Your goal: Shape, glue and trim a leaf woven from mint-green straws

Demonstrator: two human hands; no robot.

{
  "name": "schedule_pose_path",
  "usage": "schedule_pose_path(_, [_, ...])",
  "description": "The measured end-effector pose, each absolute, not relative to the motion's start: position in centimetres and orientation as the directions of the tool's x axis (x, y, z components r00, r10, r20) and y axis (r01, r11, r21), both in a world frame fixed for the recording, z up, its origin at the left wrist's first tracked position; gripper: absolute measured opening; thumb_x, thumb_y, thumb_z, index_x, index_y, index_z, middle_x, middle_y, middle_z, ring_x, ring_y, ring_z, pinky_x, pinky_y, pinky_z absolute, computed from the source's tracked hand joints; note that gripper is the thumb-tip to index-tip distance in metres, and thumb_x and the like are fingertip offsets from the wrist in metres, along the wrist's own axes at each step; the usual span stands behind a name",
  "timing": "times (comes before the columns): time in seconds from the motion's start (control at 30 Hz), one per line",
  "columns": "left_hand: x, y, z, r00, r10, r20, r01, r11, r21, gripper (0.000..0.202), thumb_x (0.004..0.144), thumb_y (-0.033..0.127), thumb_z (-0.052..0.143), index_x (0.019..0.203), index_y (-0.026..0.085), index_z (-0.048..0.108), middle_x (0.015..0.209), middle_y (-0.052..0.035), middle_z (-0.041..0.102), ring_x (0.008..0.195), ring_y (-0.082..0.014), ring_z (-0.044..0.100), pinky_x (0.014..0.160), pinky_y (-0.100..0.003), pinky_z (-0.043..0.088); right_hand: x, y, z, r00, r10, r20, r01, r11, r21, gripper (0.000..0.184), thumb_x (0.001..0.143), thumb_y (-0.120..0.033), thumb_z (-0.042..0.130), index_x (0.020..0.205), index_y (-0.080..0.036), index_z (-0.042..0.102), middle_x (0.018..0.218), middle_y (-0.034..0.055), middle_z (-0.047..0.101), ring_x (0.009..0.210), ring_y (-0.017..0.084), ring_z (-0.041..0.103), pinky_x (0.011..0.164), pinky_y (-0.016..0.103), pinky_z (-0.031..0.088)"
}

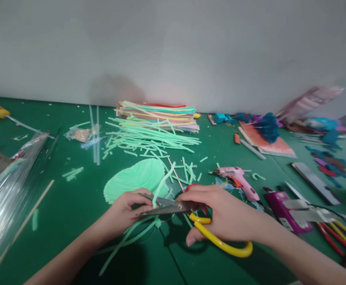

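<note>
My right hand [217, 211] grips scissors [169, 208] with yellow and red coated handles. Their blades are parted and point left, around a mint-green pipe cleaner [164, 182] that stands up near my left fingers. My left hand [130, 209] is closed, pinching the green stems at the lower edge of a rounded, ribbed mint-green pipe-cleaner piece [137, 176]. Loose green ends [116, 251] hang below that hand toward the table front. My left fingertips are partly hidden behind the blades and stems.
Behind lies a heap of green pipe cleaners [155, 134] against multicoloured bundles [161, 113], with short offcuts scattered around. A pink glue gun [238, 178], a purple box [288, 213] and another pair of scissors [335, 233] lie right. Clear plastic wrap [9, 198] and a wooden stick [27, 217] lie left.
</note>
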State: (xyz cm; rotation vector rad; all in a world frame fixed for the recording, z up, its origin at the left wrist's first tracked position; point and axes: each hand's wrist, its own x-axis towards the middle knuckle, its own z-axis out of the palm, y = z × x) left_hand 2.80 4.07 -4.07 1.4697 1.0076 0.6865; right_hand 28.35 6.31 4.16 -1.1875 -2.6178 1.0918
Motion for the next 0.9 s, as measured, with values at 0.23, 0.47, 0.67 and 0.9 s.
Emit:
schedule_pose_path(0.23, [2.89, 4.14, -3.85, 0.456, 0.88, -0.136, 0.203, 0.046, 0.978, 0.011, 0.078, 0.032, 0.071, 0.073, 0.025, 0.079, 0.093, -0.0038, 0.072, 0.088, -0.0201, 0.062, 0.083, -0.031, 0.047, 28.43, 7.08, 3.94, -0.734, 0.652, -0.193, 0.607, 0.501, -0.617, 0.043, 0.072, -0.057, 0.079, 0.096, -0.023, 0.072, 0.082, -0.0006, 0.067, 0.071, 0.015, 0.059, 0.061, 0.024, 0.039])
schedule_pose_path(0.47, [2.74, 4.29, -3.63, 0.481, 0.863, -0.155, 0.226, 0.049, 0.973, 0.015, 0.079, 0.034, 0.071, 0.071, 0.024, 0.077, 0.087, -0.0027, 0.068, 0.083, -0.0186, 0.062, 0.078, -0.03, 0.047, 28.45, 7.17, 4.13, -0.747, 0.638, -0.186, 0.591, 0.511, -0.624, 0.044, 0.072, -0.06, 0.077, 0.096, -0.023, 0.073, 0.082, 0.0003, 0.068, 0.069, 0.015, 0.059, 0.061, 0.024, 0.039])
schedule_pose_path(0.67, [2.7, 4.3, -3.23, 0.502, 0.85, -0.161, 0.218, 0.056, 0.974, 0.011, 0.081, 0.029, 0.069, 0.076, 0.023, 0.076, 0.079, 0.0001, 0.064, 0.079, -0.0168, 0.061, 0.074, -0.027, 0.045, 28.44, 7.21, 3.98, -0.76, 0.619, -0.195, 0.587, 0.527, -0.614, 0.037, 0.075, -0.054, 0.078, 0.094, -0.022, 0.072, 0.079, -0.0007, 0.067, 0.067, 0.014, 0.057, 0.06, 0.024, 0.036])
schedule_pose_path(0.9, [2.67, 4.34, -3.17, 0.501, 0.847, -0.179, 0.207, 0.084, 0.975, 0.012, 0.079, 0.031, 0.07, 0.078, 0.022, 0.078, 0.081, -0.0008, 0.063, 0.08, -0.0177, 0.063, 0.075, -0.029, 0.046, 28.34, 7.34, 3.88, -0.769, 0.604, -0.212, 0.589, 0.537, -0.604, 0.039, 0.076, -0.057, 0.076, 0.088, -0.021, 0.07, 0.073, -0.003, 0.063, 0.061, 0.011, 0.052, 0.057, 0.023, 0.033])
